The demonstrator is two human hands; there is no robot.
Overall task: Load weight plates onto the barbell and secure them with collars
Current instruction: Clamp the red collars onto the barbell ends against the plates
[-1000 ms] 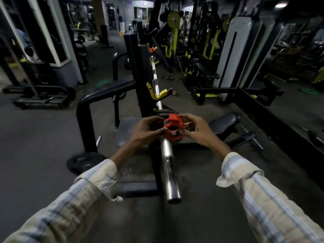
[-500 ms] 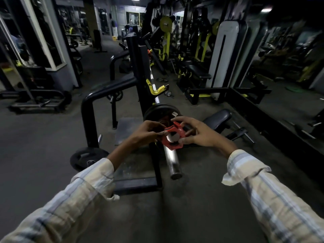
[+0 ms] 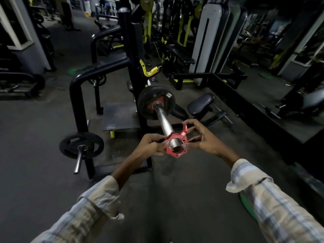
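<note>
A steel barbell sleeve [image 3: 164,122] points toward me, with a black weight plate [image 3: 149,102] pushed up against the rack. A red collar [image 3: 176,143] circles the very tip of the sleeve, its lever flipped up. My left hand [image 3: 151,146] pinches the collar's left rim. My right hand [image 3: 201,135] holds its right side, fingers on the raised lever.
The black rack upright [image 3: 135,55] with a yellow hook [image 3: 149,71] stands behind the plate. Another plate [image 3: 81,145] hangs on a storage peg at the left. A padded bench seat [image 3: 200,103] lies to the right, and a green disc [image 3: 247,206] on the floor near my right sleeve.
The collar has slid from close to the plate out to the tip of the sleeve, with both hands still on it. The plate's face and the bare sleeve now show.
</note>
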